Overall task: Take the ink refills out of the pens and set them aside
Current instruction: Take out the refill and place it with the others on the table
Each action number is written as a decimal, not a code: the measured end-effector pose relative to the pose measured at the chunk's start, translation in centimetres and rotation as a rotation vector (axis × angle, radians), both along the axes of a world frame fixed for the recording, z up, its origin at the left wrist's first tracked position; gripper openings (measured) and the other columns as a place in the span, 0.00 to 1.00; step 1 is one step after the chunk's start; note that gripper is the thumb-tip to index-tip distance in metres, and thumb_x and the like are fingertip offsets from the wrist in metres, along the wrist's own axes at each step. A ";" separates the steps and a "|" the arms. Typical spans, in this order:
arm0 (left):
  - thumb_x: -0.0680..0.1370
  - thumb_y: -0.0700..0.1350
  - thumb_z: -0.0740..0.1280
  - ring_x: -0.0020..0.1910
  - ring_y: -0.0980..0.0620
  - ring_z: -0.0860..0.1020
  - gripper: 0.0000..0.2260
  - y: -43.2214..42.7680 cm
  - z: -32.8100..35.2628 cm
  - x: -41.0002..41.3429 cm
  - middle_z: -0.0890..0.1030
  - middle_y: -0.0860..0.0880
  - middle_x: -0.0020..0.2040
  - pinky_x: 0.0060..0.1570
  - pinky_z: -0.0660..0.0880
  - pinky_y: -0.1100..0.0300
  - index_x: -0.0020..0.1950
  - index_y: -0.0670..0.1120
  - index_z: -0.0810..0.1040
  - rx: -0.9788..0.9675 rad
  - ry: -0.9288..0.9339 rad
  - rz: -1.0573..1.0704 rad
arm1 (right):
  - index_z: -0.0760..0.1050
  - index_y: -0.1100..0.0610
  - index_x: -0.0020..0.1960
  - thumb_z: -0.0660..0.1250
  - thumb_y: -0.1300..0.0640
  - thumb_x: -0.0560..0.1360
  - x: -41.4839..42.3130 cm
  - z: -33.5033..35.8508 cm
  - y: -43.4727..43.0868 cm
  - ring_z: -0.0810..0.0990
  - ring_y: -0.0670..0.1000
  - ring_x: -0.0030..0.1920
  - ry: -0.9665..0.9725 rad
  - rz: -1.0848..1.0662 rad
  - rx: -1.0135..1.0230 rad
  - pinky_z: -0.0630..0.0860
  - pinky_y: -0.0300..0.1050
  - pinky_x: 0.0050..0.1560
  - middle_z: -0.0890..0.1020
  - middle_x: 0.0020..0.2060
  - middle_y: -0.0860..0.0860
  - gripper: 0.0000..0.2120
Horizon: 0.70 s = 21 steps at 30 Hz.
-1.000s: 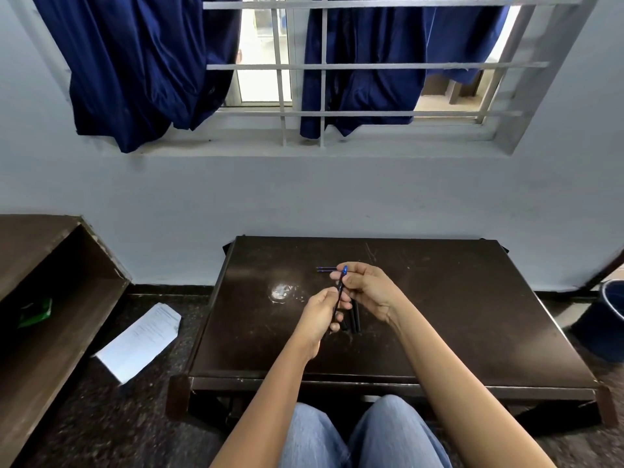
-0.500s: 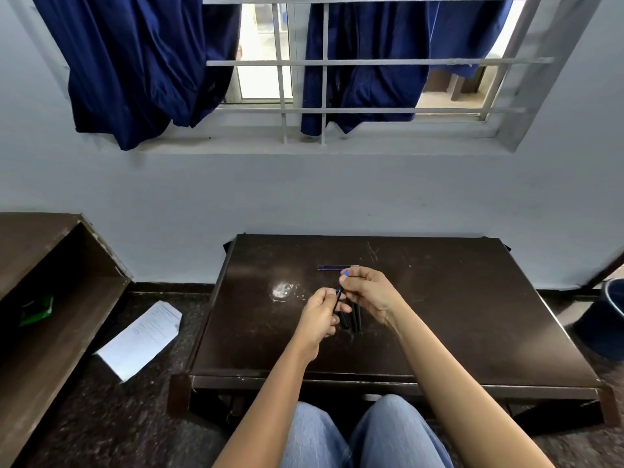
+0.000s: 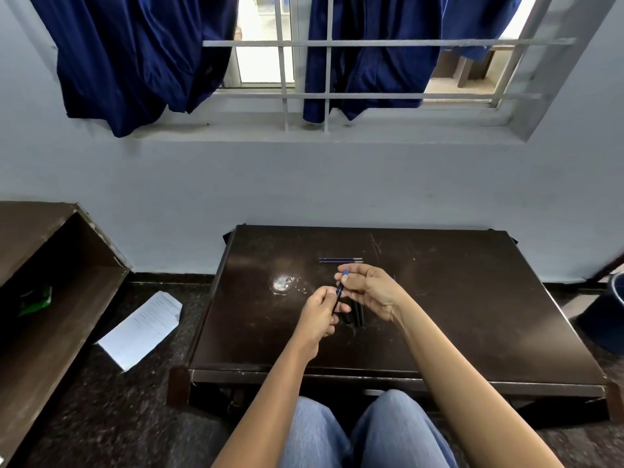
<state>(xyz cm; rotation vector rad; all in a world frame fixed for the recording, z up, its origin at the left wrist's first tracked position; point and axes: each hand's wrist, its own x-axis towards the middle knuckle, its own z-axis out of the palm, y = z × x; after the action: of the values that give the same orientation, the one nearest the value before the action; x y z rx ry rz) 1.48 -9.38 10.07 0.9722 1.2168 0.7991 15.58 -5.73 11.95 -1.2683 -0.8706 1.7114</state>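
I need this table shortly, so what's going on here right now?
A seated person is working on one pen above the dark table: the left hand grips its black barrel, the right hand pinches its blue upper end. Two thin refills already lie side by side farther back on the table, and a few black pens lie beneath the hands.
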 end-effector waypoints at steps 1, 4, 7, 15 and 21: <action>0.83 0.48 0.55 0.24 0.61 0.65 0.11 0.0 -0.1 0.0 0.79 0.51 0.39 0.24 0.59 0.68 0.51 0.48 0.76 -0.001 0.002 -0.004 | 0.74 0.66 0.61 0.66 0.70 0.75 -0.1 -0.1 0.1 0.81 0.50 0.44 -0.026 0.019 0.001 0.80 0.38 0.44 0.81 0.44 0.55 0.14; 0.83 0.48 0.56 0.25 0.61 0.65 0.10 0.2 -0.6 0.0 0.78 0.50 0.38 0.24 0.59 0.68 0.52 0.48 0.76 -0.009 0.005 -0.015 | 0.75 0.67 0.59 0.66 0.71 0.75 -0.1 -0.4 0.6 0.80 0.49 0.40 -0.128 0.042 0.010 0.80 0.37 0.42 0.79 0.40 0.55 0.13; 0.83 0.48 0.56 0.24 0.61 0.65 0.09 0.5 -1.1 -0.1 0.78 0.50 0.39 0.24 0.59 0.67 0.54 0.48 0.75 -0.030 -0.002 -0.003 | 0.74 0.66 0.59 0.62 0.74 0.75 -0.3 -0.8 1.5 0.80 0.50 0.44 -0.131 0.055 -0.017 0.79 0.41 0.50 0.80 0.43 0.55 0.15; 0.83 0.47 0.56 0.24 0.60 0.66 0.09 1.9 -2.4 -0.6 0.78 0.50 0.38 0.24 0.60 0.67 0.55 0.48 0.75 -0.076 -0.030 0.032 | 0.76 0.59 0.54 0.63 0.71 0.76 -0.3 -2.3 3.3 0.80 0.48 0.48 -0.051 0.101 -0.118 0.77 0.42 0.55 0.80 0.45 0.53 0.11; 0.83 0.47 0.57 0.25 0.60 0.66 0.09 2.7 -3.8 -0.5 0.78 0.50 0.39 0.23 0.60 0.67 0.57 0.47 0.74 -0.115 -0.028 0.040 | 0.75 0.60 0.53 0.60 0.75 0.75 0.1 -3.7 4.0 0.80 0.49 0.48 -0.070 0.092 -0.103 0.77 0.42 0.53 0.81 0.46 0.54 0.14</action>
<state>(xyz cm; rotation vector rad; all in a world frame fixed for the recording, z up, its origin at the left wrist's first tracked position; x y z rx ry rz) 1.02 -6.68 6.29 0.8428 1.2480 0.7631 15.68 -1.73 8.28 -1.3823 -0.9042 1.8138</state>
